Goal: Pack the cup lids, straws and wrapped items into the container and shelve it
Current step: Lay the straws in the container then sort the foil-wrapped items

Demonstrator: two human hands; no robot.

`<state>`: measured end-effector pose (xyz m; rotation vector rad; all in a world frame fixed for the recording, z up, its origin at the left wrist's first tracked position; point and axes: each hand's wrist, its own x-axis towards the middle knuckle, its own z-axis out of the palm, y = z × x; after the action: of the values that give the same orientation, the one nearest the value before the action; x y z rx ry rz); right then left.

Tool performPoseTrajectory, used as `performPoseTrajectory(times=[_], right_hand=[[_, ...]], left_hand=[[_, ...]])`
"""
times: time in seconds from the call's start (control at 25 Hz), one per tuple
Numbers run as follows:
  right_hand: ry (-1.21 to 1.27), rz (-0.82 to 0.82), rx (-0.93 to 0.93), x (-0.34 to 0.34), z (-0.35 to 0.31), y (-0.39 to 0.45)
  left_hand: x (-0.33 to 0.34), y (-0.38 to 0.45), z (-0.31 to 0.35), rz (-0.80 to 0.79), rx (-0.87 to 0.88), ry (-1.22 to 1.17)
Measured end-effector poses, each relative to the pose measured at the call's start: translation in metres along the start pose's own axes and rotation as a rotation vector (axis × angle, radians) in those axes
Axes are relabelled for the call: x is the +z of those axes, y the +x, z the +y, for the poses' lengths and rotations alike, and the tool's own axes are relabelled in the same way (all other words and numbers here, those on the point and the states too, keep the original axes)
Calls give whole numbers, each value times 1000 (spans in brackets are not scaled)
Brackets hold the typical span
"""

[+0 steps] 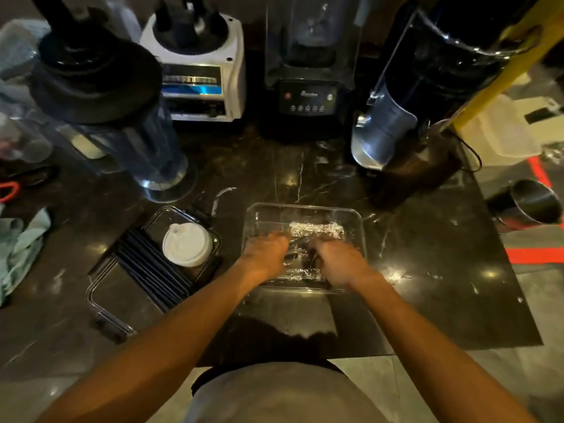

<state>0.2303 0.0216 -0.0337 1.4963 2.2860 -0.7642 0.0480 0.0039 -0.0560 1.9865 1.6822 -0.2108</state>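
A clear square plastic container sits on the dark marble counter in front of me. Shiny wrapped items lie inside it. Both hands are down in the container: my left hand and my right hand are curled over dark wrapped items near its front; motion blur hides the exact grip. To the left lies a clear flat lid or tray carrying a bundle of black straws and a stack of white cup lids.
Blenders stand along the back: a clear jar with a black lid, a white base, a black one, and a dark grinder. A teal cloth lies far left. A steel cup sits beyond the counter's right edge.
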Motion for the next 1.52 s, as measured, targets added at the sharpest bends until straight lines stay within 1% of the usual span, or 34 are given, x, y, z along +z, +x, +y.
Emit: performPoseTrajectory(times=[0.08, 0.16, 0.28, 0.4, 0.52, 0.6, 0.68, 0.76, 0.8, 0.88, 0.96, 1.0, 1.08, 1.16, 1.2, 1.28, 1.4, 1.44, 1.52], right_hand=[[14, 66, -51, 3, 0, 7], [35, 125, -113, 7, -3, 16], [91, 101, -149, 17, -5, 24], [86, 81, -139, 20, -2, 26], [175, 90, -117, 13, 7, 24], [350, 95, -56, 6, 15, 23], [567, 120, 1, -1, 21, 20], [728, 114, -9, -9, 20, 15], [794, 98, -12, -12, 19, 13], [909, 49, 11, -14, 18, 11], [971, 14, 45, -16, 18, 10], [986, 1, 52, -17, 18, 10], [1012, -5, 67, -15, 21, 11], [1049, 15, 107, -13, 23, 11], [1075, 21, 125, -12, 25, 11], [1108, 33, 145, -12, 26, 8], [1117, 103, 156, -13, 29, 5], [1135, 138, 153, -13, 30, 5], [1177, 212, 149, -15, 31, 2]], left_hand=[[7, 7, 2, 31, -37, 82], [9, 12, 2, 27, -74, 77], [8, 15, -2, -44, -92, -19], [2, 13, -9, -63, -72, -298], [-10, 4, -12, 6, -32, -670], [-18, -2, -12, 80, -13, -808], [-24, -4, -12, 167, -46, -890], [-26, -4, -11, 193, -100, -1063], [-26, -4, -10, 186, -110, -1098], [-25, -2, -11, 160, -97, -1002], [-22, 0, -10, 89, -78, -834], [-19, 1, -8, 38, -69, -729], [-9, 5, -5, -37, -56, -435], [2, 7, -2, -24, -59, -193], [6, 8, -2, -5, -71, -137], [8, 8, -1, -18, -88, -117], [8, 7, -1, -88, -97, -154], [6, 7, -2, -93, -93, -187], [-1, 6, -3, -85, -80, -343]])
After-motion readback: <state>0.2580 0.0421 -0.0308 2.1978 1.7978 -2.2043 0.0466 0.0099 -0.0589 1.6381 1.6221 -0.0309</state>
